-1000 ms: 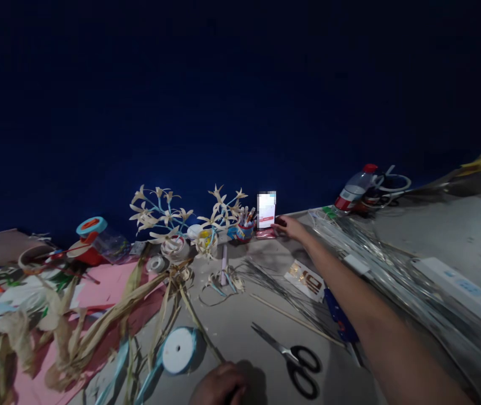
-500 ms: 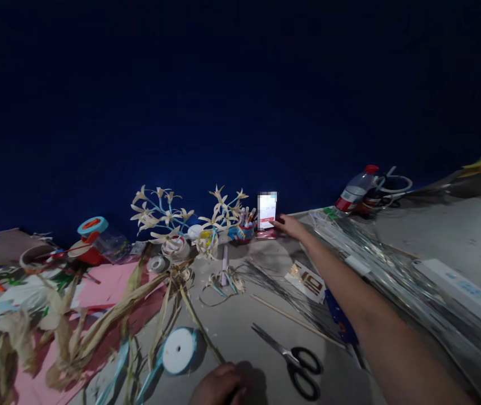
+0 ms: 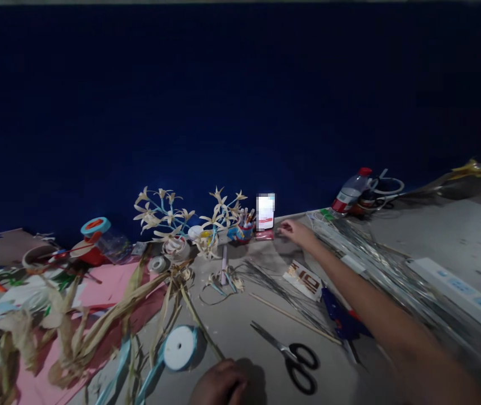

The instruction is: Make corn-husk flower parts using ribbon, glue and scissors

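Note:
My right hand (image 3: 296, 232) reaches to the back of the table, just right of a lit phone (image 3: 265, 211) standing upright. A small gap separates fingers and phone; the fingers are loosely bent, slightly apart, with nothing visible in them. At the bottom edge my left hand (image 3: 220, 383) rests closed on the table. The end of a dried husk strip (image 3: 200, 322) meets its knuckles, but whatever lies inside the fist is hidden. Left of this hand stands a light-blue ribbon spool (image 3: 180, 348). Black-handled scissors (image 3: 287, 355) lie on its right.
Pale husk flowers (image 3: 166, 211) stand in small pots by a pen cup (image 3: 246, 228). Dried husks (image 3: 97, 332) cover pink paper (image 3: 111, 281) at left. Wires (image 3: 284, 292), a blue tool (image 3: 336, 312), a power strip (image 3: 462, 292) and a bottle (image 3: 352, 191) are at right.
My right hand has drawn back slightly from the phone's screen, to the right and down. My left hand stays in place. The view has tilted a little.

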`<control>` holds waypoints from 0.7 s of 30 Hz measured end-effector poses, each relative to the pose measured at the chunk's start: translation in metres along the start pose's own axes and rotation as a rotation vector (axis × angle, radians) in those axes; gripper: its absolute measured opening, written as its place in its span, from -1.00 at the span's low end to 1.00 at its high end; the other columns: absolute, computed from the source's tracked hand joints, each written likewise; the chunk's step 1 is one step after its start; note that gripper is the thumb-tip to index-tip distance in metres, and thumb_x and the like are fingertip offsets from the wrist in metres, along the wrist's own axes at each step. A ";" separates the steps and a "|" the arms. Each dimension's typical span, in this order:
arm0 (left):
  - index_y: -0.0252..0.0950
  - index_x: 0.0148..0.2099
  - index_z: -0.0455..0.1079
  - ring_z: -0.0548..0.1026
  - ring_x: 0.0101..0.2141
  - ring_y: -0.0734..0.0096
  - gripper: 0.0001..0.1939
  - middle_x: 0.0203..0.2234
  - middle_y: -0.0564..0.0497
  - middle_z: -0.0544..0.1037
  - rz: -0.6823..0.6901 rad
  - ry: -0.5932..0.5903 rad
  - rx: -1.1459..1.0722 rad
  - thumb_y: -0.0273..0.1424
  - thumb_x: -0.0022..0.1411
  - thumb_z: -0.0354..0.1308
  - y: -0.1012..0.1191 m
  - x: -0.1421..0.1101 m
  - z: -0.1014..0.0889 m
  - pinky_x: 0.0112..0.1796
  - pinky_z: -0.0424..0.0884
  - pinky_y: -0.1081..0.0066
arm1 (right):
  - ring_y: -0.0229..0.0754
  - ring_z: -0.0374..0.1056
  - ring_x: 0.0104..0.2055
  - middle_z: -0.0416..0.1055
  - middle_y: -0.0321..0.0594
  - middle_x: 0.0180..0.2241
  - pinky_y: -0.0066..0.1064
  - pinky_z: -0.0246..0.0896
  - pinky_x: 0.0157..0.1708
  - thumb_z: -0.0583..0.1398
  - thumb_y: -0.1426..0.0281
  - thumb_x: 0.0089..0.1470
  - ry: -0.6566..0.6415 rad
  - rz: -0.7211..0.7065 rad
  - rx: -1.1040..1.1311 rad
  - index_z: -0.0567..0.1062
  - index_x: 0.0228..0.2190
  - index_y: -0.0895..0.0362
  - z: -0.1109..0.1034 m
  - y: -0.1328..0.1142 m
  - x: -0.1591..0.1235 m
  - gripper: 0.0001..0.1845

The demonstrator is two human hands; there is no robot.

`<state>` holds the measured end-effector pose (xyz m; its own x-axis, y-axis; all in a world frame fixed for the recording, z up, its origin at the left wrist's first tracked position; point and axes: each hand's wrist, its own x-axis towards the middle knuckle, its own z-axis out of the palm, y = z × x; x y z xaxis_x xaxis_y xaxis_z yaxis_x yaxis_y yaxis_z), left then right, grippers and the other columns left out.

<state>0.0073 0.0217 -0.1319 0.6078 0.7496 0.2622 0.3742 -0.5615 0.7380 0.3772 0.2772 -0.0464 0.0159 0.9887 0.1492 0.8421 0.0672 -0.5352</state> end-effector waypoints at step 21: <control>-0.29 -0.16 0.55 0.53 -0.26 0.34 -0.76 -0.32 -0.08 0.61 -0.121 -0.116 -0.077 -0.42 0.39 0.03 0.072 -0.015 -0.031 -0.19 0.39 0.45 | 0.09 0.41 0.06 0.51 -0.08 0.03 0.07 0.41 0.03 0.07 0.58 0.09 -0.085 -0.417 0.015 0.51 -0.01 -0.08 0.072 -0.077 -0.303 -0.50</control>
<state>0.0033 -0.0184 -0.0634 0.6400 0.7621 0.0985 0.3972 -0.4378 0.8066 0.2687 -0.0179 -0.1098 -0.3694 0.8840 0.2864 0.7592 0.4648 -0.4556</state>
